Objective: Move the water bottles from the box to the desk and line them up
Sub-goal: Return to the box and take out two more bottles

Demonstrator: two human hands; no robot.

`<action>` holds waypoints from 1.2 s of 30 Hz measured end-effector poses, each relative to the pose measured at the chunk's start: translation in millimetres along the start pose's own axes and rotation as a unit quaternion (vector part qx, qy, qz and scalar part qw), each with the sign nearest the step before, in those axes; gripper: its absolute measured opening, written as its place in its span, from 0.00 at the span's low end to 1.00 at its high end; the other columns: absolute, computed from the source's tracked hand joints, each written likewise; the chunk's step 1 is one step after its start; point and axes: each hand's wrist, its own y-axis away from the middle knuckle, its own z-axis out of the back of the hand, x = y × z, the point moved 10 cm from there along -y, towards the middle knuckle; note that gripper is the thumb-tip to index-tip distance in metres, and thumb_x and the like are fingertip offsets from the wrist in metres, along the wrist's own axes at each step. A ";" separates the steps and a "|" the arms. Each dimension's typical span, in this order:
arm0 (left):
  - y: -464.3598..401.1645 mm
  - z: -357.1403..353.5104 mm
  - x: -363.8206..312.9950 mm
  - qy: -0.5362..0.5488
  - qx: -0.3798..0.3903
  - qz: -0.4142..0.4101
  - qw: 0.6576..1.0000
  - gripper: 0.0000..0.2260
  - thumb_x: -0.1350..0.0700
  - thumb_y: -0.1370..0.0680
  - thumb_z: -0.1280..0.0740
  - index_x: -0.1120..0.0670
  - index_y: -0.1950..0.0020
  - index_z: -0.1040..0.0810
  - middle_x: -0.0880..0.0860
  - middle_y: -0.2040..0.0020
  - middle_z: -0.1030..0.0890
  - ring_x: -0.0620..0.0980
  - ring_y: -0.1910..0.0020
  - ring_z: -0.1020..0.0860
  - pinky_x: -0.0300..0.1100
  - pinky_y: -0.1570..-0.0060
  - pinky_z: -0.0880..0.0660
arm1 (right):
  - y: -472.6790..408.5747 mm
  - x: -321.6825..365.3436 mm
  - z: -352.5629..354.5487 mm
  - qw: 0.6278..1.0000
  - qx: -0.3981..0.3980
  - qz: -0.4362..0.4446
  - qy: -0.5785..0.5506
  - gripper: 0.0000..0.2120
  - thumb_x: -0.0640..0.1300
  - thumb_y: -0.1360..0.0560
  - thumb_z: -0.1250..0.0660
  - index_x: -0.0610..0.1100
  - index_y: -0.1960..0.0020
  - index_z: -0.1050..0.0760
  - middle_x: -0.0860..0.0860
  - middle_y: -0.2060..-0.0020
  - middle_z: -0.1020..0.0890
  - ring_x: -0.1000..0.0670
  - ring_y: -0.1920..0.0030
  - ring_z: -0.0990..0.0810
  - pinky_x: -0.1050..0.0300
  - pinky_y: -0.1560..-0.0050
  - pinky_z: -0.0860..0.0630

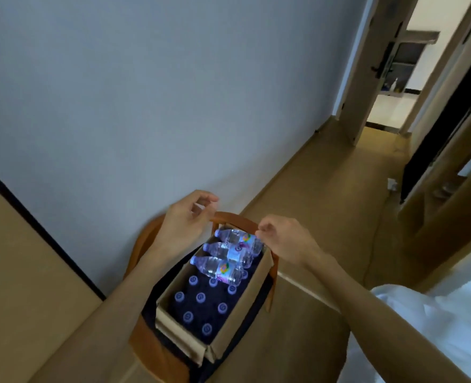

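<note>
**Both hands above the box, no bottle taken yet**

Open cardboard box (230, 331) on the seat of a wooden chair (235, 217), close against the wall (145, 106). Inside, upright bottles (200, 297) packed in rows, only their caps showing. On top of them, at the far end, three bottles lying on their sides: far bottle (235, 236), middle bottle (227, 251), near bottle (219, 268), side by side, caps pointing left. Probably laid flat there because no free slot remains in the upright layer.

Left hand (185, 217) raised above the far left corner of the box, in front of the chair back; fingers loosely curled, thumb and forefinger tips near each other, nothing in the grip. Right hand (282, 239) just beside the base end of the far bottle, fingers curled; cannot tell whether the fingertips already touch it, and no firm hold visible. Hands apart, one on each side, seemingly to take the lying bottles from both ends.

Light brown surface at the left edge (13, 272), possibly the worktop; not sure. No bottle on it in view. White fabric (433, 327) at the lower right.

Judged stage: the very start, all bottles seen are in the box. Easiest first pick: the loose ones on top. Risk: round bottles rolling when one neighbour is lifted.
</note>
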 end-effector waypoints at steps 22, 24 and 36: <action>-20.2 -34.3 324.2 -0.041 -0.036 0.408 0.912 0.04 0.51 0.23 0.35 0.46 0.57 0.22 0.44 0.61 0.19 0.41 0.60 0.22 0.28 0.62 0.31 | -223.9 -34.7 -218.4 0.949 0.312 0.044 0.035 0.09 0.54 0.23 0.37 0.51 0.49 0.25 0.55 0.54 0.19 0.53 0.53 0.21 0.54 0.52 0.24; -8.8 -45.1 342.8 -0.028 -0.021 0.452 0.892 0.04 0.51 0.23 0.35 0.47 0.55 0.22 0.47 0.58 0.18 0.44 0.57 0.20 0.31 0.60 0.28 | -229.6 -35.0 -244.0 0.936 0.345 0.052 0.041 0.12 0.53 0.22 0.37 0.47 0.44 0.24 0.52 0.53 0.18 0.52 0.51 0.21 0.55 0.52 0.24; 32.2 -96.3 424.6 -0.044 0.018 0.609 0.792 0.21 0.41 0.20 0.41 0.55 0.57 0.18 0.51 0.68 0.21 0.52 0.63 0.20 0.42 0.59 0.25 | -255.4 -36.5 -363.9 0.883 0.437 0.138 0.103 0.12 0.51 0.22 0.37 0.44 0.44 0.30 0.46 0.49 0.23 0.44 0.49 0.22 0.51 0.53 0.26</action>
